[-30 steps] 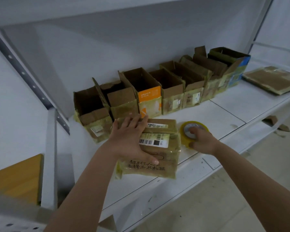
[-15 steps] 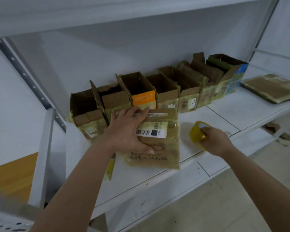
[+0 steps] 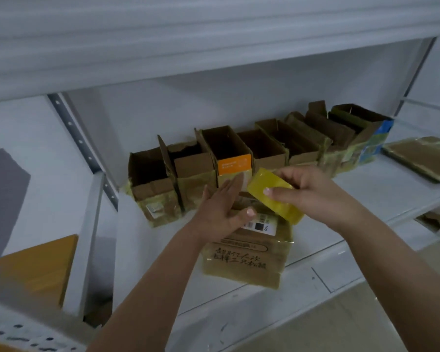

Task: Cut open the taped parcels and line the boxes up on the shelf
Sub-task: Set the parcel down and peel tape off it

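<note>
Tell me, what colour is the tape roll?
Yellow: the tape roll, seen in the head view.

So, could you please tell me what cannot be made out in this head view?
- Sealed parcel: its far end is hidden by the left hand and the tape roll.
- Parcel label: print too small, partly covered.
- Open boxes: floors in shadow.
- Right hand: fingertips behind the roll.

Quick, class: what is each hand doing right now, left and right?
Left hand: open, fingers straight, above the taped parcel, holding nothing.
Right hand: holding the yellow tape roll.
</note>
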`<action>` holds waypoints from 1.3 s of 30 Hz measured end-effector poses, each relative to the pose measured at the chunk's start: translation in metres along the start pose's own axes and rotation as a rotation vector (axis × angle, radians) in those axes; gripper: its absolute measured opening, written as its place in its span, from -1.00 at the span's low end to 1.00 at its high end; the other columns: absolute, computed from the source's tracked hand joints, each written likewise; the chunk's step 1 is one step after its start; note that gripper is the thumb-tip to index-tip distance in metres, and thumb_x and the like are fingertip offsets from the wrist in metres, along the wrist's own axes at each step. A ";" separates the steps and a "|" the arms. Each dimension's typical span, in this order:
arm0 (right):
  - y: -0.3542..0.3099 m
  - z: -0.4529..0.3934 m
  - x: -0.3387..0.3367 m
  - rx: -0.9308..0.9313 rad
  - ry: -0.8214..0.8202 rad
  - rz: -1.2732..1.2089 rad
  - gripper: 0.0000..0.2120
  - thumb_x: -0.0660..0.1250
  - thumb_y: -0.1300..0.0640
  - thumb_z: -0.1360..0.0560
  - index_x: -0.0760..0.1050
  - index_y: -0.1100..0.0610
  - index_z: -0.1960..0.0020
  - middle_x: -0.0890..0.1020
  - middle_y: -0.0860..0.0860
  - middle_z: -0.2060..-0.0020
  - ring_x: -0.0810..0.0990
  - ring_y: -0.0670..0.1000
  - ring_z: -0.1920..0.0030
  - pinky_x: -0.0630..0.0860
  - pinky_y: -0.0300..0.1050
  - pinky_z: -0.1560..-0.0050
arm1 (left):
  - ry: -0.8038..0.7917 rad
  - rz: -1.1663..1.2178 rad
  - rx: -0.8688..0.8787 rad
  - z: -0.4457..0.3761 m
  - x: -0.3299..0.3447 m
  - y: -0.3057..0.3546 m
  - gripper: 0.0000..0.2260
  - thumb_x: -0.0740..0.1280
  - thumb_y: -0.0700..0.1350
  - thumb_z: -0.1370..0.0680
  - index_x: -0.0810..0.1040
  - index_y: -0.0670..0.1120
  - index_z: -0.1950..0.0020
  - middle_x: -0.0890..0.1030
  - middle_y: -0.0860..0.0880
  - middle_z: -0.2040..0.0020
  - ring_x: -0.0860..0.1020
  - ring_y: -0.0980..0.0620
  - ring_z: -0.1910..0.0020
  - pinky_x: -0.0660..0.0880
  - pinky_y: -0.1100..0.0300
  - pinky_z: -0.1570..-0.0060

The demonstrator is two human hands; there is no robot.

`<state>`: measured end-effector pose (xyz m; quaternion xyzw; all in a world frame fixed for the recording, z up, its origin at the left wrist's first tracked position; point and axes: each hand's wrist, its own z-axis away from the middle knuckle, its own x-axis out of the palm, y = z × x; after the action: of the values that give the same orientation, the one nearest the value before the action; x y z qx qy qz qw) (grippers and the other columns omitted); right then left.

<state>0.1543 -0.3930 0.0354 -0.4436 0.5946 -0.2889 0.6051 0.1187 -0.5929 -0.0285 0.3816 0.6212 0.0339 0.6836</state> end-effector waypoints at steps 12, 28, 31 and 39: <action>-0.006 -0.010 0.033 -0.176 -0.014 0.287 -0.68 0.43 -0.01 -0.47 0.57 0.28 0.10 0.63 0.25 0.23 0.61 0.23 0.20 0.55 0.22 0.12 | 0.231 0.681 -0.140 0.013 0.009 0.012 -0.45 -0.03 0.38 -0.54 0.28 0.26 -0.50 0.40 0.10 -0.47 0.19 0.05 -0.54 -0.02 -0.16 -0.53; -0.013 -0.006 0.000 -0.104 -0.014 0.130 -0.38 0.35 -0.34 -0.19 0.62 0.21 0.13 0.68 0.09 0.30 0.66 0.03 0.32 0.56 -0.21 0.30 | 0.462 0.758 -0.051 0.008 0.004 0.000 -0.58 0.04 0.10 -0.66 0.50 -0.03 -0.39 0.61 -0.01 -0.24 0.54 0.14 -0.26 0.43 0.19 -0.30; -0.008 -0.012 -0.007 0.011 0.006 0.132 -0.31 0.36 -0.37 -0.12 0.65 0.22 0.09 0.71 0.08 0.26 0.70 0.02 0.25 0.63 -0.08 0.16 | 0.470 0.738 -0.082 0.007 -0.001 -0.011 -0.60 0.04 0.10 -0.67 0.54 -0.03 -0.33 0.65 0.00 -0.16 0.59 0.22 -0.15 0.43 0.42 -0.15; -0.002 -0.016 -0.021 0.084 -0.099 0.014 -0.60 0.37 -0.21 -0.30 0.69 0.06 0.06 0.73 0.00 0.17 0.70 -0.01 0.11 0.53 -0.18 0.09 | 0.484 0.749 -0.134 0.008 0.000 -0.024 -0.60 0.03 0.07 -0.68 0.54 -0.10 -0.29 0.68 -0.07 -0.11 0.64 0.10 -0.09 0.51 0.26 -0.17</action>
<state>0.1360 -0.3786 0.0481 -0.4274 0.5542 -0.2871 0.6540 0.1152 -0.6138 -0.0431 0.5161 0.5787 0.4073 0.4826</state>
